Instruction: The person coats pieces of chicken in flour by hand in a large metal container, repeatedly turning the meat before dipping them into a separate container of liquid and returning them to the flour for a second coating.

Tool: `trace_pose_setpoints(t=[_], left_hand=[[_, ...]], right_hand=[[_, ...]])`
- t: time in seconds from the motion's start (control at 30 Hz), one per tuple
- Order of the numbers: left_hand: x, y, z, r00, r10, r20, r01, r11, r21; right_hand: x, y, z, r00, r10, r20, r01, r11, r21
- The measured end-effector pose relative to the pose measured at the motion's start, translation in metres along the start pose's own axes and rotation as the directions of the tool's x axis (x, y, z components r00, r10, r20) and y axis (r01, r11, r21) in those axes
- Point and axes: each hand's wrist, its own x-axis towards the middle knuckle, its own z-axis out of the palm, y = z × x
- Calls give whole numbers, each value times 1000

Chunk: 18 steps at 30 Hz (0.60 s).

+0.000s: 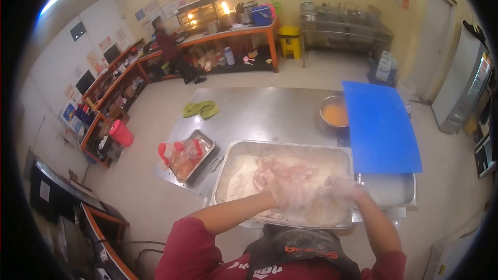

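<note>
Lying in white powder [237, 179], the raw meat [290, 170] is mid-way across the large tray [288, 145]. At its six o'clock, the gloved left hand [285, 192] touches it; at four, the gloved right hand [346, 186] is over powder. I cannot tell whether either grips. Farther out: small tray [206, 142] at nine, green cloth [201, 109] at ten, bowl [333, 100] at one, blue board [383, 127] at two.

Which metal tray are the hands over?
The biggest tray, in the middle, holding white powder and pale pieces. The left tray is smaller; the blue board hides part of the right tray.
</note>
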Motion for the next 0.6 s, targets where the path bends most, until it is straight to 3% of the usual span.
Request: trace_pose_setpoints(t=[0.07, 0.1, 0.17, 0.27, 0.33, 0.37, 0.4, 0.47, 0.5, 0.57, 0.6], left_hand=[[4, -22, 6, 998, 45, 46, -36, 982, -187], [5, -26, 3, 993, 10, 118, 33, 935, -352], [6, -25, -7, 978, -27, 208, 105, 923, -371], [8, 17, -44, 969, -70, 237, 85, 995, -50], [1, 51, -73, 956, -90, 278, 80, 996, 47], [1, 29, -59, 959, -82, 273, 144, 966, -213], [1, -12, -33, 961, -78, 266, 197, 866, -460], [1, -8, -36, 940, -103, 326, 240, 879, -413], [2, 40, -72, 913, -151, 379, 207, 972, -111], [2, 42, -80, 915, -71, 397, 132, 983, -129], [-1, -5, -53, 940, 62, 334, 100, 889, -447]], right_hand=[[31, 25, 22, 993, -90, 79, 111, 937, -331], [20, 6, 9, 994, -62, 90, 83, 963, -256], [-22, -57, -25, 992, -13, 128, 25, 995, -95], [-9, -52, -22, 983, 20, 184, 25, 971, -237], [0, -37, -5, 985, -72, 155, 90, 989, -115], [3, -31, 3, 983, -117, 144, 125, 991, -51], [-5, -46, -6, 989, -47, 142, 58, 996, -72], [-27, -84, -38, 987, 97, 126, -82, 990, -117], [-29, -88, -41, 985, 115, 130, -100, 988, -118], [-26, -78, -33, 988, 64, 137, -53, 995, -83], [-22, -73, -28, 989, 42, 144, -34, 998, -57]])
